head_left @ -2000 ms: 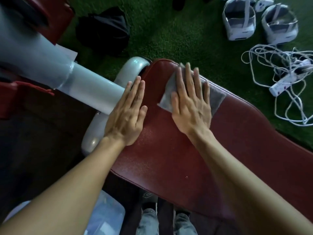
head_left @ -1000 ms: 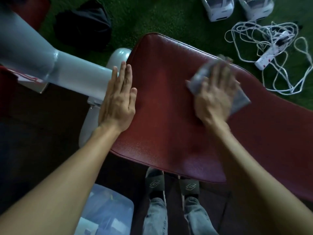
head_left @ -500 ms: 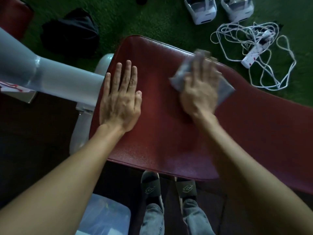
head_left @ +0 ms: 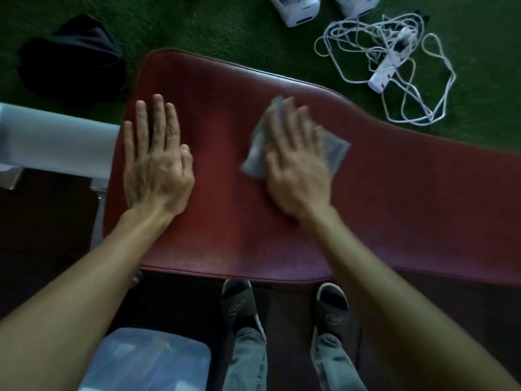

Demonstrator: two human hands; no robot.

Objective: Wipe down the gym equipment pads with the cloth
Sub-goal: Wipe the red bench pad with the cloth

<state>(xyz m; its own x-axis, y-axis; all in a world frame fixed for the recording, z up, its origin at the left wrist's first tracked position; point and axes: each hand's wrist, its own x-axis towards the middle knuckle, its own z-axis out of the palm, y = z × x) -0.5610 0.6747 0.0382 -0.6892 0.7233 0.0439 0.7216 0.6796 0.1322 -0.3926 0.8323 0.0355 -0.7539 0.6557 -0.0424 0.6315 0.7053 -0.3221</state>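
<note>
Tangled white cable (head_left: 400, 80) with power strip (head_left: 384, 76) on green turf (head_left: 225, 26)

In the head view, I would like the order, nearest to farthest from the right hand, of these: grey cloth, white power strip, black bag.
From the right hand:
1. Grey cloth, under its palm on the red pad.
2. White power strip, on the green floor beyond the pad, right side.
3. Black bag, far left on the floor.

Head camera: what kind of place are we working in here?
Probably a gym or workout room: a red padded bench on a grey metal frame, standing by green artificial turf. The right hand presses a grey cloth on the pad.
</note>
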